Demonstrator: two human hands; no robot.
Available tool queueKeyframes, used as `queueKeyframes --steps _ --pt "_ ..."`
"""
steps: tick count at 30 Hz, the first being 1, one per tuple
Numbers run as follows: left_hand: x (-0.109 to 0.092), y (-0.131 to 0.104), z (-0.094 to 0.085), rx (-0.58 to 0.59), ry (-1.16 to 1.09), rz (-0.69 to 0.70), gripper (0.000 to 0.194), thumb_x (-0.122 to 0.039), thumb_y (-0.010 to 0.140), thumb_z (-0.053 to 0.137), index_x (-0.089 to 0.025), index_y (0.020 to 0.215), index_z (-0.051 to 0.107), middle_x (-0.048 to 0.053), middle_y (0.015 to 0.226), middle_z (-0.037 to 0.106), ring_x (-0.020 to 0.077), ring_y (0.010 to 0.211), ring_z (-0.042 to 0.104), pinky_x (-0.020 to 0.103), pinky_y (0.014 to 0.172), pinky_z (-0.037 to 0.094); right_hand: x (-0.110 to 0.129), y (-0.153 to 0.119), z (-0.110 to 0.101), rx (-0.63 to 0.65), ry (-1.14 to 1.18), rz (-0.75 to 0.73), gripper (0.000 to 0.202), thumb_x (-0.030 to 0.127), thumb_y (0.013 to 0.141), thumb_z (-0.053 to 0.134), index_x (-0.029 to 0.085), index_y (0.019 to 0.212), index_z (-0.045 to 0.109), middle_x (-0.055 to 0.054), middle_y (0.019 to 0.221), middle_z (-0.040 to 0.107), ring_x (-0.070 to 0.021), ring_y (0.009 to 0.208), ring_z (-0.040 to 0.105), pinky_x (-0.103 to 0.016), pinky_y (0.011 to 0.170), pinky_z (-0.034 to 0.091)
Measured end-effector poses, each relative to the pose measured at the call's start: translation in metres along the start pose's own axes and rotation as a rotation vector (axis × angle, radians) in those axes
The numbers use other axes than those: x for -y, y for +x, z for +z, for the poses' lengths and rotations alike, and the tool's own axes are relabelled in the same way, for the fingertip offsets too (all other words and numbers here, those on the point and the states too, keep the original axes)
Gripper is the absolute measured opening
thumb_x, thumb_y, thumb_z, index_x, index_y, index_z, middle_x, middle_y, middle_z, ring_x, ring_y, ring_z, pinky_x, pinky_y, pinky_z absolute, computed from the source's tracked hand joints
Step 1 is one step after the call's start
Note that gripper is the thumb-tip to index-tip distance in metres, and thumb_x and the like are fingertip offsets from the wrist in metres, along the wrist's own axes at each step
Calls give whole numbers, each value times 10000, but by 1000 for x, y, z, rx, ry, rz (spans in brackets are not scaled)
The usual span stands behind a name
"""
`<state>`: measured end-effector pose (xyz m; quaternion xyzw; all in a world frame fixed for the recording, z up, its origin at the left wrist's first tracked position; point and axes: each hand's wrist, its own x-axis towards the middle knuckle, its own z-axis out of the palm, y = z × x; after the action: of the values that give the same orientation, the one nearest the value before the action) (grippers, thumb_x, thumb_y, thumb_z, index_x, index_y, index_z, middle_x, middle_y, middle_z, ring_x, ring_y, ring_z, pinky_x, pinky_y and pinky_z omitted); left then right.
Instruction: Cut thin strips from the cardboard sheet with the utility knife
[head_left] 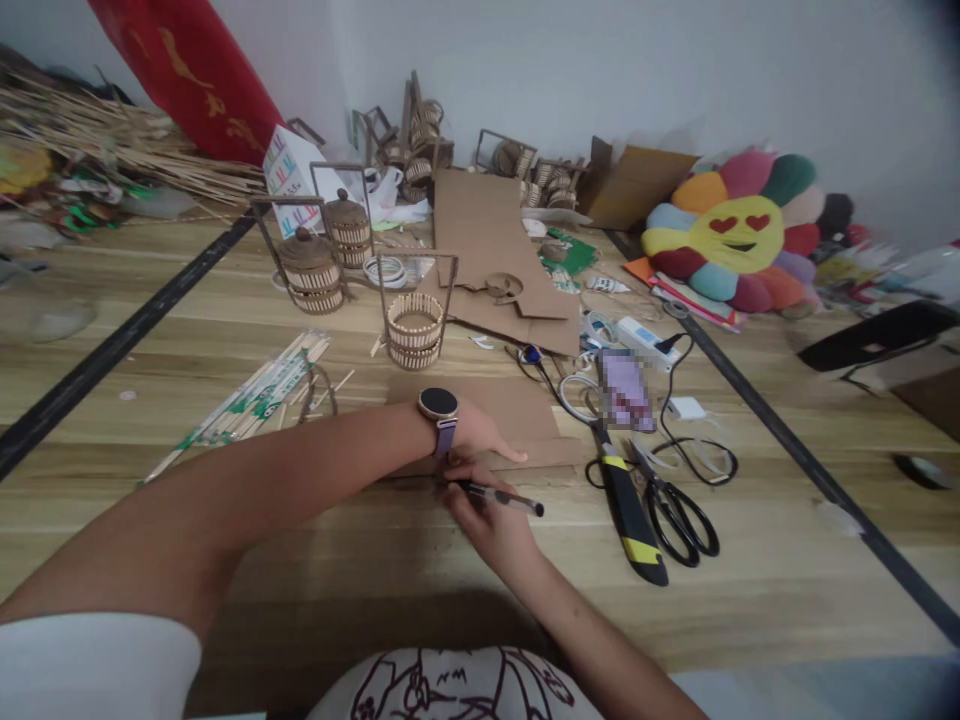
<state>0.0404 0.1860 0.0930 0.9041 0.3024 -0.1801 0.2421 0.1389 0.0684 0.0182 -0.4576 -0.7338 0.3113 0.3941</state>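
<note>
My left hand (480, 432), with a watch (438, 404) on its wrist, lies over a piece of cardboard (517, 408) in front of me. Its fingers are partly seen, with the thumb stretched out to the right. Just nearer to me, my right hand (487, 510) is closed round a pen (517, 500), whose back end points right. The pen's tip is hidden near the cardboard's front edge. Behind the cardboard stands a small slatted basket (415, 330) with a tall square handle.
To the right lie a yellow-black cutter (634, 520), black scissors (679, 515), a phone (626, 390) and cables. Packets of sticks (262, 390) are at the left. Lidded baskets (309, 270), larger cardboard (480, 230) and a flower cushion (739, 235) stand farther back.
</note>
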Motion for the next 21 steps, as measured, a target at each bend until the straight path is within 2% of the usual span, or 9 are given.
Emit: queueKeyframes --steps 3,5,7,9,12,15,19,21 --pt "-2 -4 -4 145 53 22 871 15 731 692 -436 1424 421 19 896 787 197 625 670 275 642 483 -10 -7 -25 -28 -17 61 126 258 885 529 211 872 645 -33 797 728 -173 720 697 -267 655 556" --pt "-3 -6 -6 188 77 21 969 65 707 680 -435 1463 336 34 994 778 207 666 685 277 648 491 -16 -13 -45 -61 -31 97 139 285 896 525 207 886 639 -45 815 734 -179 723 704 -276 651 562" --pt "-4 -6 -7 213 93 13 1000 78 703 673 -433 1477 299 44 1046 768 216 693 695 279 645 502 -24 -17 -66 -103 -58 138 154 300 901 516 201 904 635 -69 857 740 -196 765 710 -303 677 566" --pt "-6 -6 -8 227 102 7 1022 92 693 666 -439 1478 285 40 1036 769 220 693 700 277 638 512 -31 -20 -89 -135 -134 215 172 333 887 530 202 875 640 -71 813 739 -207 717 703 -317 645 558" --pt "-8 -7 -10 235 105 4 1041 115 678 647 -450 1472 285 25 956 780 217 667 700 276 632 522 -42 -25 -123 -231 -353 303 239 411 838 519 212 843 651 -75 791 742 -238 693 693 -356 635 543" --pt "-7 -7 -10 232 100 3 1050 127 671 643 -458 1468 287 11 875 783 207 644 692 272 633 523 -48 -31 -152 -305 -426 335 260 455 793 534 215 796 634 -78 695 729 -278 672 686 -391 628 523" --pt "-5 -6 -8 193 80 -5 1034 106 660 690 -470 1443 339 6 864 785 196 622 685 269 647 512 -46 -34 -169 -451 -506 321 275 459 855 491 212 889 607 -59 667 713 -267 694 696 -356 627 507" --pt "-5 -6 -4 129 66 -15 965 69 664 727 -481 1398 425 0 891 787 196 637 688 270 667 503 -44 -24 -167 -395 -616 253 262 412 896 450 199 957 591 -75 732 715 -255 722 690 -344 648 502"
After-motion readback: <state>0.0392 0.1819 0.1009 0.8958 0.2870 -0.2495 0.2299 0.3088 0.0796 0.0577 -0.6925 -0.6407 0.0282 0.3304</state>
